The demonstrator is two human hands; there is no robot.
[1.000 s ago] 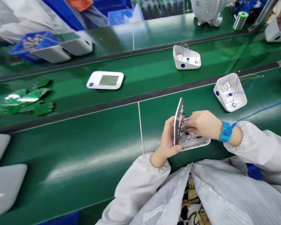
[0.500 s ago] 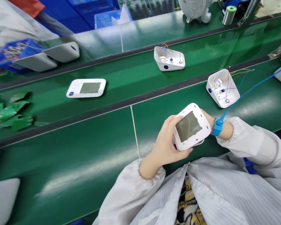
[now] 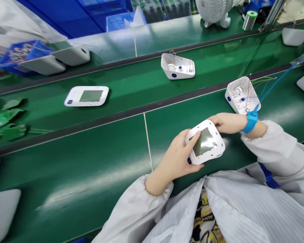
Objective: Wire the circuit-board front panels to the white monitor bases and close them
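Note:
A white device cover with a grey display (image 3: 206, 143) is gripped by my left hand (image 3: 178, 153), its thumb lying over the display and its fingers round the left edge. Something white shows just under the cover's lower right edge. My right hand (image 3: 226, 123), with a blue wrist strap, is at the cover's far right corner; its fingers are bent and the tips are partly hidden behind it. Just beyond my right wrist an open white housing (image 3: 239, 98) with wires sits on the green bench.
On the green belt (image 3: 131, 81) are another wired white housing (image 3: 178, 69), a white display cover (image 3: 87, 96) and several green boards (image 3: 8, 118). White housings stand at the right edge. A blue bin (image 3: 27, 55), a white fan (image 3: 214, 11) and a solder spool (image 3: 249, 21) are behind.
My right hand has come out from behind the cover to its far right corner. The cover has tilted and lowered slightly. Items on the belt have shifted left, and another white housing has appeared at the right.

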